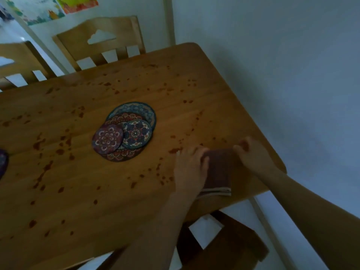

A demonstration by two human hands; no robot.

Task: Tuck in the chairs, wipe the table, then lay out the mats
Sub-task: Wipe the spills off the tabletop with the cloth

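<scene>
A folded dark brown cloth (219, 170) lies near the right end of the wooden table (78, 172). My left hand (190, 168) lies flat on the cloth's left side. My right hand (253, 154) has its fingers curled over the cloth's far right corner. A pile of round patterned mats (124, 131) sits in the middle of the table, the smaller ones on top. Reddish-brown spots are scattered over the tabletop. Two wooden chairs (101, 41) stand pushed against the far side. A third chair (224, 242) stands at the near side, under my arms.
Part of another dark round mat (3, 162) shows at the left edge. A pale wall runs close along the table's right end. Colourful pictures (48, 8) hang on the wall behind the far chairs.
</scene>
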